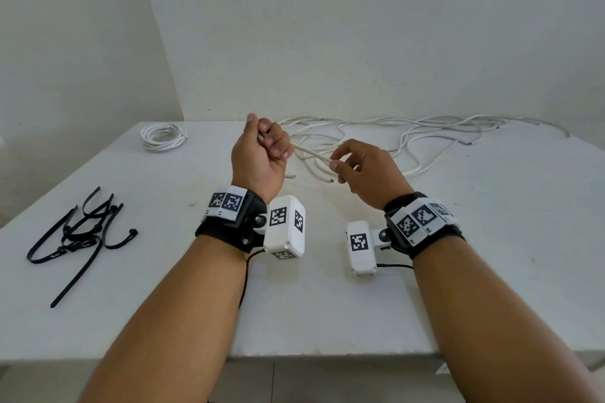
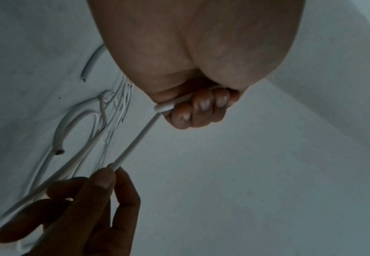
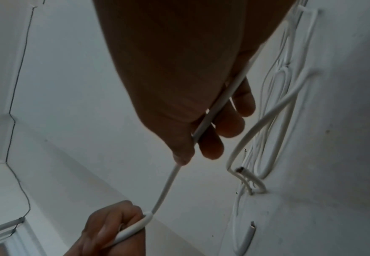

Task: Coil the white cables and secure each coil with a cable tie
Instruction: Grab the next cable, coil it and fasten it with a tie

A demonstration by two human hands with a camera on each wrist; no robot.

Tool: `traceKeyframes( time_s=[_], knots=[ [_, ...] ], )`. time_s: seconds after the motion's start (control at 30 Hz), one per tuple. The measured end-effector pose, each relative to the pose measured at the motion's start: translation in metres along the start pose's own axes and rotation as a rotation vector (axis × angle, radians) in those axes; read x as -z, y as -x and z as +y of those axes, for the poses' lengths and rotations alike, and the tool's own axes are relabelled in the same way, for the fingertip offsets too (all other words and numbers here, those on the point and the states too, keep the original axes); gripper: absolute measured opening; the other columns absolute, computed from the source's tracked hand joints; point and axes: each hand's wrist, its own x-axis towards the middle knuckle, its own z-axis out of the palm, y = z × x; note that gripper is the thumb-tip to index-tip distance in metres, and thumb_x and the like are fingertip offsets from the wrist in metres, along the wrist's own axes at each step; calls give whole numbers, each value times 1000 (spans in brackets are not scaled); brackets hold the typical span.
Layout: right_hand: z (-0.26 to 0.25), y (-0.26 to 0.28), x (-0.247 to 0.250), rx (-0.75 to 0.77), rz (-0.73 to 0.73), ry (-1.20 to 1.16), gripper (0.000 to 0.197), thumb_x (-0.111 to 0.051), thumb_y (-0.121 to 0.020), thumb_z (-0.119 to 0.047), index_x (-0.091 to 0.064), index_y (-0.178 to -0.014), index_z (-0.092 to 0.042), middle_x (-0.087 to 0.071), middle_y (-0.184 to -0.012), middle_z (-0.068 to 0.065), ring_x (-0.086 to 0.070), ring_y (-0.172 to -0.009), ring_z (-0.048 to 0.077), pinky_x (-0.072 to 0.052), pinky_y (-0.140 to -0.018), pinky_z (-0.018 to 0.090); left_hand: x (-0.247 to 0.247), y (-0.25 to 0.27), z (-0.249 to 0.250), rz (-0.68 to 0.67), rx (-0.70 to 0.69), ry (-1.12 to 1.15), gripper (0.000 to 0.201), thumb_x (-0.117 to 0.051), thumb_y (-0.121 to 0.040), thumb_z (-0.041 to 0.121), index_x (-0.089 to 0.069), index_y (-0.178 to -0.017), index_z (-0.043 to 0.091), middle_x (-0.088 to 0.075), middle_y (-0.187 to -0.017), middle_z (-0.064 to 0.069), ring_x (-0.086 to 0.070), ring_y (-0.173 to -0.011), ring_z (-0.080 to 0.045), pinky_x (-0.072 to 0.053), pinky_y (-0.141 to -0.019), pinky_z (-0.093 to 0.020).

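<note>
A white cable (image 1: 311,154) is held above the table (image 1: 491,239), its taut span running left to right between the hands. The left hand (image 1: 260,154) is curled round a bent-back end, a fold seen only from the wrist views. The right hand (image 1: 363,170) pinches it. Only the head view shows the finished coil (image 1: 162,137) far left, loose cables (image 1: 425,134) behind and black cable ties (image 1: 82,235).

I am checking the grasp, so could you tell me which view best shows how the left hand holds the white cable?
The left wrist view: the left hand's fingers curl round the white cable. The right wrist view shows that grip small, at its bottom edge; in the head view the cable is mostly hidden inside the fist.
</note>
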Motion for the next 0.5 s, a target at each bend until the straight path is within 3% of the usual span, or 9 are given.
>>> traceKeyframes(
  time_s=[0.1,0.2,0.27,0.37,0.5],
  knots=[
    [1,-1,-2,25,-5,64,7,-67,-91,-31,-71,-87,-26,-68,-70,-7,-55,-54,0,-46,-61,22,1,-1,2,27,-44,25,42,-27,-107,32,-39,-69,18,-32,-50,6,-28,-41,-10,-27,-45,-22],
    [-4,3,-6,59,-151,134,9,-70,-90,-30,-76,-87,-24,-69,-69,-8,-57,-61,-2,-45,-64,17,3,-1,-1,60,-73,-68,43,-28,-107,34,-39,-68,17,-32,-51,4,-27,-43,-11,-27,-46,-24],
    [-8,6,-9,61,-236,128,9,-72,-88,-30,-77,-88,-23,-69,-70,-8,-60,-64,-1,-49,-66,17,5,-1,-6,69,-85,-272,44,-28,-107,34,-38,-68,16,-32,-51,4,-27,-43,-12,-26,-47,-26],
    [-11,9,-9,120,-297,139,9,-73,-88,-29,-77,-91,-22,-66,-72,-15,-59,-66,-6,-42,-61,8,4,3,-15,15,-81,-695,43,-26,-107,29,-35,-68,16,-32,-50,6,-28,-45,-13,-25,-49,-28],
    [-16,12,-7,177,-331,136,8,-70,-89,-23,-76,-94,-22,-67,-72,-13,-58,-63,-1,-41,-60,11,1,10,-17,-97,-61,-1093,43,-31,-106,32,-38,-67,14,-36,-55,2,-38,-50,-14,-35,-54,-25]
  ],
)
